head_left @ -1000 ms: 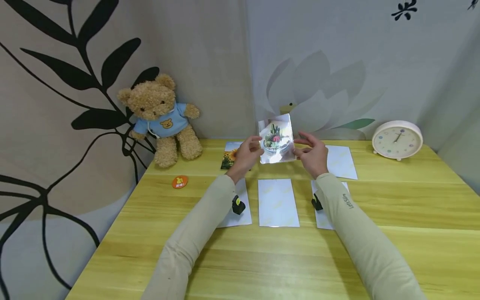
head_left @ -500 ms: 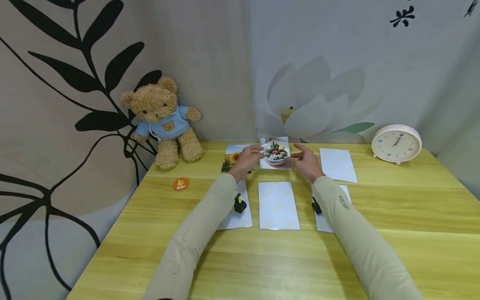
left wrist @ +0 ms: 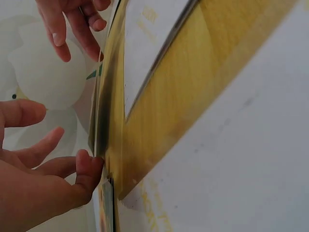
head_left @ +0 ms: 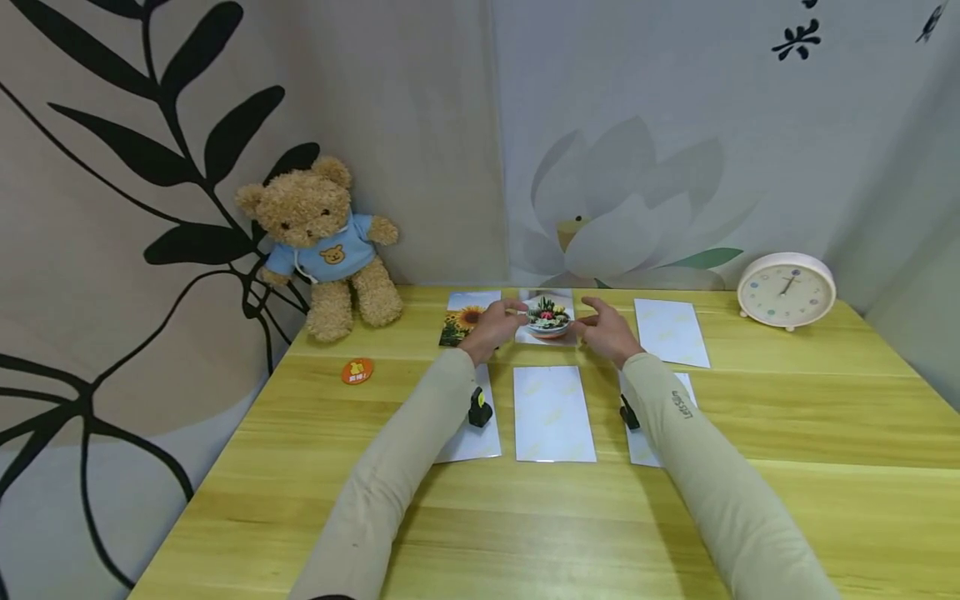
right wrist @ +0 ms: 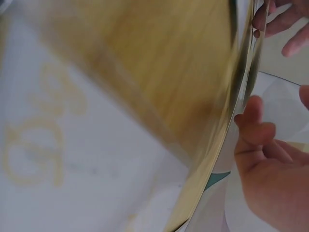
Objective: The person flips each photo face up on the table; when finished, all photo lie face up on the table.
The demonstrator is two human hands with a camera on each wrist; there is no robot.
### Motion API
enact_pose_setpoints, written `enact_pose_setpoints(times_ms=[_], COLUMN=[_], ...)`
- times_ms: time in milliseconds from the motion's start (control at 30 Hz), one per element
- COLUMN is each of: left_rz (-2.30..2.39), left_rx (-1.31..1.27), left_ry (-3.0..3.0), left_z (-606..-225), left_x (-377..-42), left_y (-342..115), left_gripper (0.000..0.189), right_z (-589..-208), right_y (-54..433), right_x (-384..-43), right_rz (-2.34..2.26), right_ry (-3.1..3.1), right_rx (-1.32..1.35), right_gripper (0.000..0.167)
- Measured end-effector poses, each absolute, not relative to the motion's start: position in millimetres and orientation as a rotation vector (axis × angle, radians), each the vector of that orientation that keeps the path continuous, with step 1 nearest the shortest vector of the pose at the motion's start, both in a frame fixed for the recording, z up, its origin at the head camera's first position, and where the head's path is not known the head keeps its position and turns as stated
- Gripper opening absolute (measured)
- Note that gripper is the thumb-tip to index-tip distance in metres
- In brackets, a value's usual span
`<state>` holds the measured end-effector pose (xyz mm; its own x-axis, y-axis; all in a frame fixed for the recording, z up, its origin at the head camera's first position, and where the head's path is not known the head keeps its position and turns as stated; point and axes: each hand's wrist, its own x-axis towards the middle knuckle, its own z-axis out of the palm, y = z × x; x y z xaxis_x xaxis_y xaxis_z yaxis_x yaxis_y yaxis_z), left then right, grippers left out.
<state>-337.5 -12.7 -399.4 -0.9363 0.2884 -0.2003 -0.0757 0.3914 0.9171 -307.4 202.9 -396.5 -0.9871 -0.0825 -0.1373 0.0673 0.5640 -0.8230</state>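
Observation:
At the back of the table, a photo card shows potted succulents, picture side up. My left hand pinches its left edge, and my right hand holds the opposite edge between thumb and finger. Seen nearly edge-on in the left wrist view, the card looks slightly bowed beside my left hand. In the right wrist view, the fingertips of my right hand meet its edge. Just left, a sunflower photo card lies partly behind my left hand.
White face-down cards lie in front: one in the middle, two partly under the forearms. Another white card lies at back right. A teddy bear, an orange round sticker and a white clock stand or lie around.
The succulent card, held up and tilted by both hands a second ago, has come down toward the table beside the sunflower card. Both hands lowered with it; the view shifted slightly.

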Motion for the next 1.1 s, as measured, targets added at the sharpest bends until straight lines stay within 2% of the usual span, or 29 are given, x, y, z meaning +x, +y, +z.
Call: enact_pose_setpoints(times_ms=[600, 1100], left_rz=[1.344, 1.44], left_rx=[0.274, 0.335], left_ry=[2.448, 2.451], left_z=[-398.8, -396.1], left_x=[-335.5, -326.6], left_y=[-8.4, 2.5], left_gripper=[0.049, 0.045], right_z=[-396.4, -395.9], right_y=[200.1, 206.8], right_x=[-306.6, -306.0], right_rz=[-1.365, -1.36], right_ry=[2.555, 2.555], right_rx=[0.0, -0.026], right_gripper=[0.073, 0.077])
